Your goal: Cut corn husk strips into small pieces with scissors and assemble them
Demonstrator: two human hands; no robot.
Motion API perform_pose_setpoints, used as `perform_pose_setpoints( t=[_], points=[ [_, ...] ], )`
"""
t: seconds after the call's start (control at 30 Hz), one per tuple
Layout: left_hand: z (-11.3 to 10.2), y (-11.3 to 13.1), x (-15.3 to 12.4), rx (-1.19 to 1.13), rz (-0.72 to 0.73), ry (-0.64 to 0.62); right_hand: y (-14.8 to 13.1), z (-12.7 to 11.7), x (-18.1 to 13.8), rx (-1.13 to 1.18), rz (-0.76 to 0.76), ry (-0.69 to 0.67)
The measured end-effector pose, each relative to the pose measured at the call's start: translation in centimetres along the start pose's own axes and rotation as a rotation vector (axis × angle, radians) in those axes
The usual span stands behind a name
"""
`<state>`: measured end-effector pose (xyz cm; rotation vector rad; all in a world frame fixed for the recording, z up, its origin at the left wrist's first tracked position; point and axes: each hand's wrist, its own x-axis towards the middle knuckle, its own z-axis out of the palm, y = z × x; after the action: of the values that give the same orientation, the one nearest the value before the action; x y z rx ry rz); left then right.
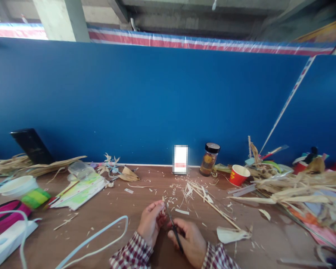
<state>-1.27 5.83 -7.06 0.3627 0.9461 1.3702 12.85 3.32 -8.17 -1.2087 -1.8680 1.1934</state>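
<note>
My left hand is closed in a pinch, with thumb and forefinger on a small pale piece of dried husk; fingers hide part of it. Close on its right, my right hand is wrapped round a slim black-handled tool with a narrow metal tip. Whether it is tweezers or a pair of scissors I cannot tell. The tip points up and away from me, beside the left fingertips. Beyond both hands, small pale clippings lie strewn over the brown table.
At the back stand a white lit item, a black-lidded jar and a red paper cup. Dried husks heap up at right. A looped white cable, power strip and plastic bowl occupy the left.
</note>
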Motion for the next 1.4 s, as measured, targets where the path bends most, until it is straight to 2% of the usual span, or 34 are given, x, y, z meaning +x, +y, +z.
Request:
perform_pose_setpoints(
  t=[0.23, 0.43, 0.53, 0.8, 1.2, 1.4],
  points=[
    [-0.1, -0.2, 0.1, 0.002, -0.001, 0.0, 0.5, 0.2, 0.0, 0.052, 0.025, -0.012],
    [-0.3, -0.2, 0.3, 0.036, 0.014, 0.012, 1.3, 0.7, 0.3, 0.219, 0.075, 0.007],
    [-0.3, -0.2, 0.3, 0.03, 0.028, -0.022, 1.3, 0.7, 0.4, 0.261, 0.081, 0.015],
    [-0.2, 0.1, 0.3, 0.009, 0.014, -0.028, 0.2, 0.1, 0.3, 0.229, 0.07, 0.012],
    [-0.1, 0.4, 0.5, -0.078, 0.025, -0.001, 0.6, 0.3, 0.4, 0.257, 0.079, 0.038],
    [-0.3, 0.4, 0.6, 0.002, 0.023, 0.069, 0.4, 0.3, 0.3, 0.126, 0.044, 0.053]
  ],
)
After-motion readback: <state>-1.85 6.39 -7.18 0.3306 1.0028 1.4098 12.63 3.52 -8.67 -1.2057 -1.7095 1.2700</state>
